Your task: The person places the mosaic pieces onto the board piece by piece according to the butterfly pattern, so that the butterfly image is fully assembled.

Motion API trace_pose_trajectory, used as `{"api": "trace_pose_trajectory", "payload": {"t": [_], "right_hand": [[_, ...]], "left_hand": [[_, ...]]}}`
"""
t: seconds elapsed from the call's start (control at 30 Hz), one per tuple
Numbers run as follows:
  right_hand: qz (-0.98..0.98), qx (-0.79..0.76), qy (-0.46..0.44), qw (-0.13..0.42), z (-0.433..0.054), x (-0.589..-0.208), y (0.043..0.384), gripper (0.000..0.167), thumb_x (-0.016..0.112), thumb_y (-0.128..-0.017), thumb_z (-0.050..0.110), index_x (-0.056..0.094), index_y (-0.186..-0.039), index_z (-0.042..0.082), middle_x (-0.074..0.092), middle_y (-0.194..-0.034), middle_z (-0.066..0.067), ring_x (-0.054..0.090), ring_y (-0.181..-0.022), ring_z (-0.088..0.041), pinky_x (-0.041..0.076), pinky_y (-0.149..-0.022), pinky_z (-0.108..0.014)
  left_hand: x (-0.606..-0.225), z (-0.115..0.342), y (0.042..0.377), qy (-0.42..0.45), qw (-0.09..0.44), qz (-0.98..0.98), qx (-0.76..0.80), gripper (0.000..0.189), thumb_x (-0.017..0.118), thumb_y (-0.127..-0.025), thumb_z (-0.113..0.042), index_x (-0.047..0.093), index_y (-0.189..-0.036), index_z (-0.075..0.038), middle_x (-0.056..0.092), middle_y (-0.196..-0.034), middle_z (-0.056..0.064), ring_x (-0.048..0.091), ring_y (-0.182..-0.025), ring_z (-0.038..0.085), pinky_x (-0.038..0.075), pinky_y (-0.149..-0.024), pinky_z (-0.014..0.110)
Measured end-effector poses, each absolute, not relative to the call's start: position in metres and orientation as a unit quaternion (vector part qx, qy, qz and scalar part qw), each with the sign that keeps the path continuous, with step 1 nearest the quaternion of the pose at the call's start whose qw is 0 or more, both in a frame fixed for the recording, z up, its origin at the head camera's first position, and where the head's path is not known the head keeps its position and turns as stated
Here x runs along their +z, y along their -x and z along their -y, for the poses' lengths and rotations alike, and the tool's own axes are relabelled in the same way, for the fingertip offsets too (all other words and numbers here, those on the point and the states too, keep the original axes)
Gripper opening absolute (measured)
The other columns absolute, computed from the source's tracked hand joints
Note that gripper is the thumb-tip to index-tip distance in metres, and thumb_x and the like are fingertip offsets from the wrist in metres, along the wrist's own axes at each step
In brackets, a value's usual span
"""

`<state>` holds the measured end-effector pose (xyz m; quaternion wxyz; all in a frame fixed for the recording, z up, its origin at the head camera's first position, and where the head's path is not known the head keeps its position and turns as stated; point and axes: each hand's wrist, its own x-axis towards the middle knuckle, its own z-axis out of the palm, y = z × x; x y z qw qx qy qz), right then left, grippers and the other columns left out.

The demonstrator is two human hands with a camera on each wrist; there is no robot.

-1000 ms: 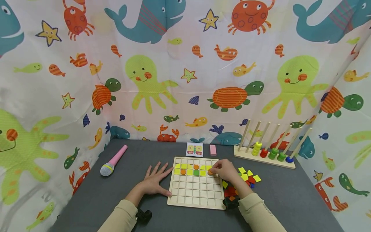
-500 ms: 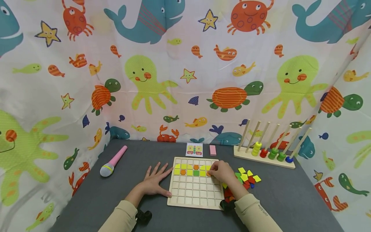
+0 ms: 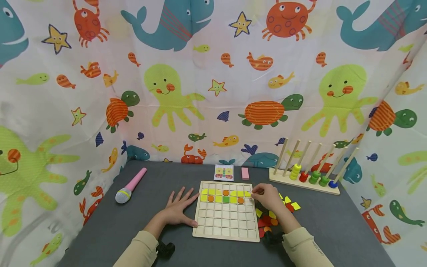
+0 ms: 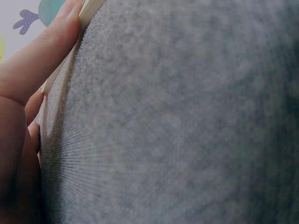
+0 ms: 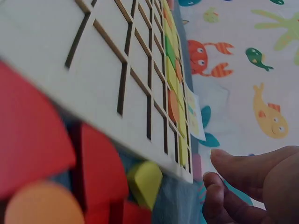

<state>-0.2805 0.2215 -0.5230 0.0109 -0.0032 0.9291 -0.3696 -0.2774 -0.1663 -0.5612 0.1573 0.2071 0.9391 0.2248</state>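
Note:
A wooden grid board (image 3: 221, 223) lies flat on the dark table. Yellow tiles (image 3: 218, 198), a green square tile (image 3: 225, 199) and several orange discs fill cells in its upper rows. One orange disc (image 3: 241, 200) sits in a cell near the right side. My left hand (image 3: 178, 210) is spread flat beside the board, its thumb touching the left edge. Just off the board's upper right edge is my right hand (image 3: 267, 196), thumb and fingers bent loosely. In the right wrist view, nothing shows between the thumb and fingertips (image 5: 219, 161).
Loose red, yellow and orange pieces (image 3: 267, 220) lie right of the board, partly under my right arm. Behind the board are a pattern card (image 3: 224, 172) and a pink block (image 3: 245, 173). A peg stand with coloured rings (image 3: 305, 181) stands back right, a toy microphone (image 3: 130, 185) at left.
The orange disc that my right hand pinched now lies in a cell. My right hand has let go and moved right, off the board. The left hand has stayed in place.

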Motion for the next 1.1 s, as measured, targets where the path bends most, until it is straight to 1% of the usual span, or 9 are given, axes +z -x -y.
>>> {"api": "trace_pose_trajectory", "payload": {"t": [0.17,0.43,0.6,0.77,0.83,0.9,1.0,1.07,1.1], "right_hand": [[-0.930,-0.367,-0.006,0.022,-0.237,-0.521,0.272,0.014,0.078,-0.089,0.017,0.075,-0.101,0.010,0.071,-0.090,-0.002,0.063,-0.083,-0.019,0.057,-0.072,-0.034],[-0.932,-0.360,0.001,0.033,-0.260,-0.522,0.256,0.013,0.079,-0.088,0.015,0.075,-0.100,0.009,0.072,-0.091,-0.002,0.062,-0.081,-0.018,0.057,-0.072,-0.035],[-0.933,-0.355,0.007,0.056,-0.275,-0.527,0.245,0.014,0.079,-0.088,0.015,0.076,-0.100,0.010,0.070,-0.088,0.000,0.061,-0.081,-0.018,0.055,-0.070,-0.033],[-0.935,-0.344,0.012,0.081,-0.287,-0.532,0.235,0.020,0.082,-0.084,0.017,0.077,-0.102,0.008,0.063,-0.078,0.000,0.055,-0.075,-0.017,0.048,-0.063,-0.030],[-0.940,-0.331,0.025,0.083,-0.289,-0.532,0.234,0.021,0.083,-0.083,0.019,0.078,-0.101,0.009,0.062,-0.075,0.000,0.053,-0.072,-0.017,0.044,-0.061,-0.030],[-0.944,-0.318,0.036,0.082,-0.289,-0.532,0.235,0.021,0.084,-0.082,0.021,0.079,-0.100,0.010,0.061,-0.074,0.001,0.052,-0.070,-0.016,0.043,-0.060,-0.029],[-0.948,-0.305,0.045,0.084,-0.287,-0.533,0.237,0.023,0.085,-0.082,0.023,0.079,-0.101,0.011,0.061,-0.074,0.002,0.051,-0.069,-0.016,0.043,-0.059,-0.029],[-0.948,-0.303,0.040,0.088,-0.286,-0.534,0.239,0.022,0.085,-0.082,0.022,0.079,-0.100,0.011,0.059,-0.073,0.001,0.051,-0.069,-0.016,0.042,-0.059,-0.029],[-0.948,-0.304,0.037,0.091,-0.285,-0.534,0.239,0.021,0.085,-0.082,0.022,0.079,-0.099,0.011,0.059,-0.073,0.001,0.051,-0.069,-0.016,0.042,-0.059,-0.029]], "left_hand": [[-0.563,0.169,0.277,-0.215,0.154,-0.936,0.231,0.118,0.076,-0.065,-0.079,0.020,-0.161,-0.039,0.008,-0.171,-0.001,-0.010,-0.157,0.037,-0.014,-0.116,0.069],[-0.567,0.172,0.278,-0.220,0.153,-0.933,0.242,0.121,0.077,-0.064,-0.079,0.021,-0.162,-0.035,0.009,-0.171,0.002,-0.010,-0.156,0.038,-0.015,-0.116,0.068],[-0.568,0.171,0.277,-0.217,0.160,-0.932,0.240,0.120,0.076,-0.064,-0.079,0.021,-0.162,-0.037,0.008,-0.172,0.000,-0.011,-0.156,0.037,-0.015,-0.117,0.067],[-0.565,0.168,0.274,-0.220,0.153,-0.934,0.235,0.118,0.076,-0.065,-0.079,0.022,-0.161,-0.037,0.009,-0.171,0.000,-0.010,-0.157,0.037,-0.014,-0.117,0.068],[-0.572,0.170,0.275,-0.235,0.135,-0.931,0.243,0.116,0.073,-0.068,-0.080,0.021,-0.162,-0.037,0.008,-0.172,0.001,-0.012,-0.156,0.037,-0.017,-0.115,0.070],[-0.572,0.171,0.276,-0.238,0.129,-0.930,0.250,0.116,0.073,-0.067,-0.081,0.022,-0.162,-0.036,0.009,-0.171,0.002,-0.011,-0.156,0.038,-0.018,-0.114,0.069],[-0.573,0.172,0.278,-0.242,0.127,-0.927,0.256,0.118,0.072,-0.067,-0.082,0.020,-0.162,-0.036,0.008,-0.172,0.003,-0.012,-0.156,0.038,-0.019,-0.114,0.069],[-0.566,0.170,0.276,-0.231,0.138,-0.931,0.248,0.121,0.074,-0.064,-0.081,0.022,-0.162,-0.034,0.010,-0.171,0.004,-0.010,-0.156,0.038,-0.016,-0.116,0.068],[-0.566,0.170,0.275,-0.232,0.141,-0.930,0.248,0.121,0.075,-0.065,-0.080,0.021,-0.162,-0.033,0.009,-0.171,0.005,-0.010,-0.156,0.039,-0.017,-0.116,0.068]]}}
